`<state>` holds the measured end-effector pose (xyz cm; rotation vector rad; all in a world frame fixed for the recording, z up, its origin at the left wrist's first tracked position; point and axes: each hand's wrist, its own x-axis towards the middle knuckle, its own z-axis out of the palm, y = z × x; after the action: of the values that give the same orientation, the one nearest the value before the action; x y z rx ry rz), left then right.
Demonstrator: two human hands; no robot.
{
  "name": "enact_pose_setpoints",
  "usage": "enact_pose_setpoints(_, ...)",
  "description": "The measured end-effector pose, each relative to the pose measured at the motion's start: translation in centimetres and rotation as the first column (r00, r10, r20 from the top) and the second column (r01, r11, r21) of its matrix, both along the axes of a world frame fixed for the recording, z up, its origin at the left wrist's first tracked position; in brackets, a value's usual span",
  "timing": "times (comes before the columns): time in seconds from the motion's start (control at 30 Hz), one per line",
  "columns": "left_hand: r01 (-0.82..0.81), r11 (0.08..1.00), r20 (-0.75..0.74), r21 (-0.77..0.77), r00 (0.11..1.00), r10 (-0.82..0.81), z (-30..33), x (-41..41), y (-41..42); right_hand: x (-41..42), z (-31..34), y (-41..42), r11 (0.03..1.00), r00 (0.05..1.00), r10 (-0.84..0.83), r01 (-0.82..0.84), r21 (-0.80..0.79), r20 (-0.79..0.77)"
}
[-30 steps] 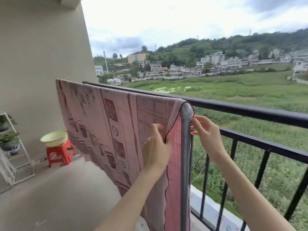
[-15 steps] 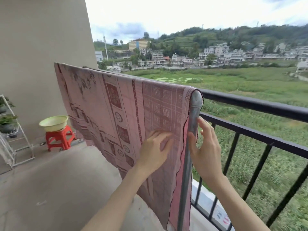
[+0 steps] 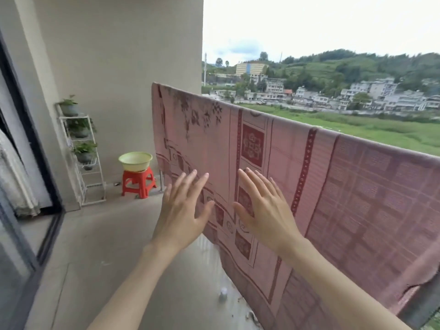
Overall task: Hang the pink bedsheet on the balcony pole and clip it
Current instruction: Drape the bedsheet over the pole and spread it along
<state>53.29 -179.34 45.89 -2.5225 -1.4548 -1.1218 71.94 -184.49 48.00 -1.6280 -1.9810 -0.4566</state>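
Both hands are up with nothing in them: the left hand (image 3: 182, 210) and the right hand (image 3: 264, 208) have fingers spread, palms facing the pink bedsheet (image 3: 333, 186), which hangs straight ahead of them. Whether the palms touch the cloth or hover just off it, I cannot tell. The sheet's long axis runs left to right, sloping down toward the right, draped over a pole hidden beneath its top fold. The right hand sits squarely over the fabric; the left overlaps its lower left edge. Patterned in dark red borders and squares, it hangs fairly flat, with no clip visible yet.
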Motion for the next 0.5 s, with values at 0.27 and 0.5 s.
enact_pose_setpoints(0.27, -0.053, 0.999, 0.001, -0.011, 0.999, 0.053, 0.3, -11.8, 15.2, -11.6, 1.2, 15.9, 0.995, 0.996, 0.077, -0.079, -0.052, -0.044)
enact_pose_setpoints(0.5, -0.001, 0.988, 0.009, -0.155, 1.0, 0.002, -1.8, -16.4, 26.4, -14.7, 1.1, 27.6, 0.99, 0.996, 0.057, -0.065, -0.126, -0.067)
